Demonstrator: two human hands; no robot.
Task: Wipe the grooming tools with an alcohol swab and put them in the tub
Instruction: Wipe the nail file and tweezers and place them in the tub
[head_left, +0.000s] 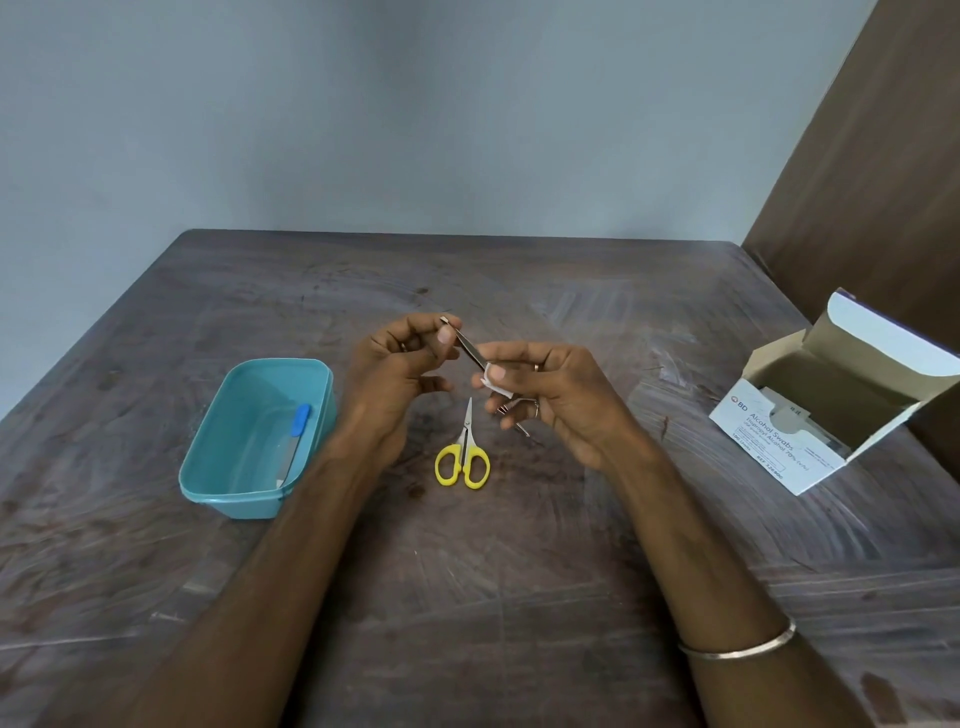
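Pinching the upper end of one metal tweezers in the left hand, grip closed on it between thumb and fingers. Pressing one white alcohol swab around the lower part of the same tweezers with the right hand, grip closed on swab and tool together; tip of the tweezers hidden inside the swab and fingers. Poking out below the right hand: thin metal ends, hard to make out, cannot tell whether one tool or two.

Lying flat on the bench just below the hands: one pair of small scissors, yellow handles, blades closed. Sitting left of the hands: one teal tub, holding one nail file with a blue handle, leaning along the right wall. Standing well apart at the right: one open box of alcohol swabs, flap raised, contents in shadow, far corner cut off by the frame edge. Showing on the right wrist: one metal bangle.
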